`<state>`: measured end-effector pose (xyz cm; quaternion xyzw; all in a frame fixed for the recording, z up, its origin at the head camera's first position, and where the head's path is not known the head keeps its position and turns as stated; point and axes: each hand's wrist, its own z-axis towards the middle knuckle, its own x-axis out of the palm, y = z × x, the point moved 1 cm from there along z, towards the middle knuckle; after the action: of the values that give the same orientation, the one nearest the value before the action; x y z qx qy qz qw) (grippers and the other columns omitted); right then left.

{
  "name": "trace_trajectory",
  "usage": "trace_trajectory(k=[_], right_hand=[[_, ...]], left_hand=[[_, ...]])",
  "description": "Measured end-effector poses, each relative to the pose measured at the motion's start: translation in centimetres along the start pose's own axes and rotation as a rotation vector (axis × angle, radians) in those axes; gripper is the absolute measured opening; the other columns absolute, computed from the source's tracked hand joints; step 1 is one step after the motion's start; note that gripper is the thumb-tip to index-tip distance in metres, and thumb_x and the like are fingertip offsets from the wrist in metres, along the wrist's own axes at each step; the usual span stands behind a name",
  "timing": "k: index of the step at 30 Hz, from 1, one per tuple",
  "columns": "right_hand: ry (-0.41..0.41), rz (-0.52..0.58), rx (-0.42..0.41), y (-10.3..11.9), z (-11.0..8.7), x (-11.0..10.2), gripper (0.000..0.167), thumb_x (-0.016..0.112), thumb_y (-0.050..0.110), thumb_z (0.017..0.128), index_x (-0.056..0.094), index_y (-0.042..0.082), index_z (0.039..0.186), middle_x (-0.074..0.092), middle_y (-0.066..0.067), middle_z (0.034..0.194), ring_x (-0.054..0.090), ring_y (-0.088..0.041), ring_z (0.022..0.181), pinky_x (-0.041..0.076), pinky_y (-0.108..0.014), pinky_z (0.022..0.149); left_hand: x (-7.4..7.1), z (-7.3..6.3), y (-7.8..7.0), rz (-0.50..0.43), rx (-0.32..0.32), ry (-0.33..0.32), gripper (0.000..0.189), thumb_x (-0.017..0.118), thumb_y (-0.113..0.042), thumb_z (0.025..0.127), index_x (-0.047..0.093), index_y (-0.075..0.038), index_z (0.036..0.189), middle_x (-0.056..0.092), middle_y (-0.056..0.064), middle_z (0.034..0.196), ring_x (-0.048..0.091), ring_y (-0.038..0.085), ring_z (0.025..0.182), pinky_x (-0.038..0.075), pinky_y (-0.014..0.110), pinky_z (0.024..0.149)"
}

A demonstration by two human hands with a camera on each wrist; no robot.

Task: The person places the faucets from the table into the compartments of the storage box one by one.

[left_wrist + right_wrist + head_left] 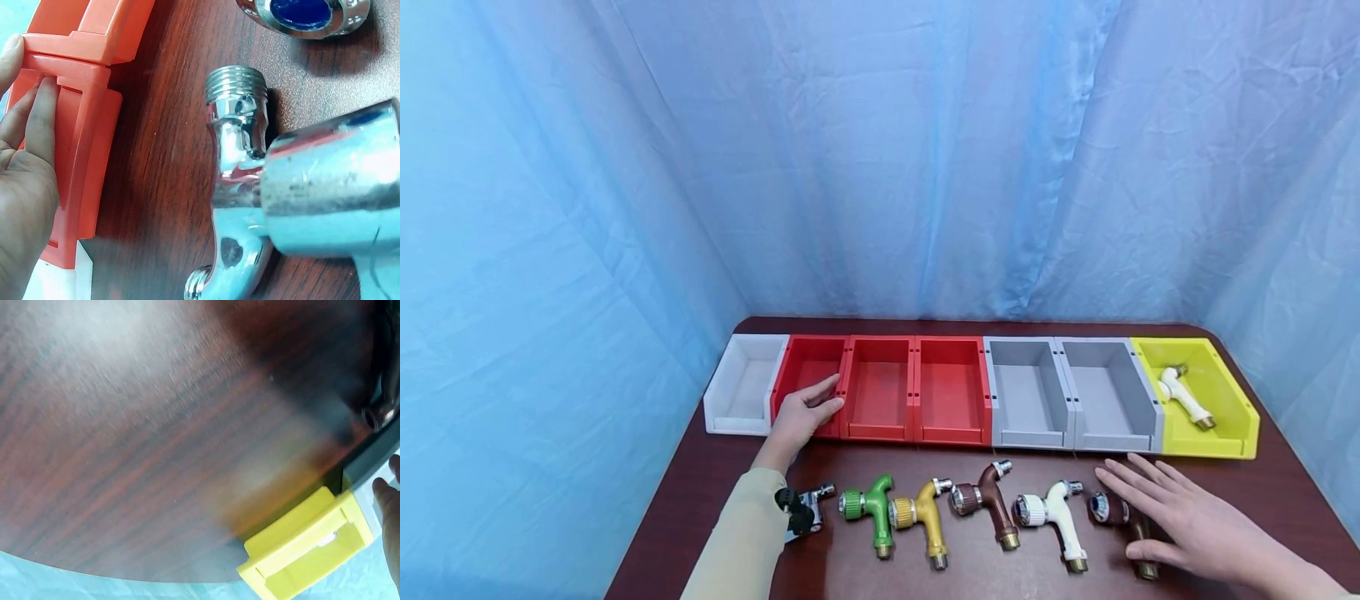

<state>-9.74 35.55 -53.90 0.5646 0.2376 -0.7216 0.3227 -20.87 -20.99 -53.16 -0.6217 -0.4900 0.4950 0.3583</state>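
My left hand point(801, 417) reaches into the leftmost red bin point(812, 354). Its fingertips touch the wall beside the second red bin point(880, 429), and nothing shows between finger and thumb. In the left wrist view the fingers point(40, 122) stretch along the bin's inside. A chrome tap point(240, 187) lies under the left wrist. Over a brown tap point(1142, 533) my right hand point(1195, 521) is spread, covering part of it; whether they touch is unclear. The right wrist view shows only some fingertips point(381, 487) near a grey bin and the yellow bin point(306, 547).
Green point(876, 508), yellow point(931, 517), brown point(996, 508) and white point(1060, 521) taps lie in a row before the bins. A white bin point(741, 423) and grey bins point(1037, 437) complete the bin row. Another white tap point(1183, 396) sits in the yellow bin. Blue curtains point(887, 167) surround the table.
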Motion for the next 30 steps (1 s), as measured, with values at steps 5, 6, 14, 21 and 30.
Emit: trace_trajectory(k=[5,6,14,21,30], right_hand=[[0.013,-0.032,0.021,0.9,-0.8,0.7,0.089,0.076,0.063,0.081,0.051,0.017,0.152,0.052,-0.003,0.152,-0.001,-0.004,0.156,-0.008,-0.02,0.123],[0.013,-0.038,0.028,1.0,-0.9,0.9,0.09,0.075,0.064,0.08,0.05,0.017,0.152,0.052,-0.004,0.152,-0.002,-0.005,0.157,-0.008,-0.02,0.123],[0.069,-0.022,0.126,2.1,-2.0,1.8,0.101,0.072,0.072,0.077,0.04,0.019,0.158,0.043,0.0,0.159,-0.013,0.002,0.152,-0.017,-0.016,0.117],[0.141,0.012,0.207,2.4,-2.6,2.2,0.108,0.07,0.074,0.077,0.028,0.024,0.163,0.03,0.01,0.164,-0.02,0.01,0.146,-0.024,-0.011,0.108],[0.139,0.014,0.203,2.5,-3.0,2.4,0.105,0.069,0.071,0.081,0.027,0.022,0.163,0.029,0.009,0.165,-0.019,0.007,0.148,-0.023,-0.011,0.108]], left_hand=[[0.0,-0.1,0.0,0.003,0.002,0.0,0.058,0.078,-0.027,0.092,0.059,-0.036,0.145,0.053,0.005,0.151,0.042,0.035,0.142,0.057,0.05,0.095],[0.0,-0.1,0.0,0.003,0.005,0.001,0.058,0.078,-0.027,0.092,0.058,-0.035,0.146,0.054,0.005,0.151,0.042,0.035,0.142,0.058,0.05,0.095],[-0.1,-0.1,0.0,0.003,0.006,0.002,0.059,0.078,-0.027,0.092,0.058,-0.035,0.146,0.054,0.005,0.151,0.043,0.035,0.142,0.058,0.048,0.093],[-0.1,-0.1,0.0,-0.007,0.002,-0.002,0.057,0.079,-0.027,0.091,0.06,-0.038,0.144,0.055,0.004,0.15,0.044,0.034,0.141,0.059,0.046,0.093],[-0.1,0.0,0.1,-0.014,0.002,0.007,0.057,0.079,-0.028,0.091,0.059,-0.038,0.144,0.055,0.004,0.15,0.044,0.034,0.141,0.059,0.046,0.093]])
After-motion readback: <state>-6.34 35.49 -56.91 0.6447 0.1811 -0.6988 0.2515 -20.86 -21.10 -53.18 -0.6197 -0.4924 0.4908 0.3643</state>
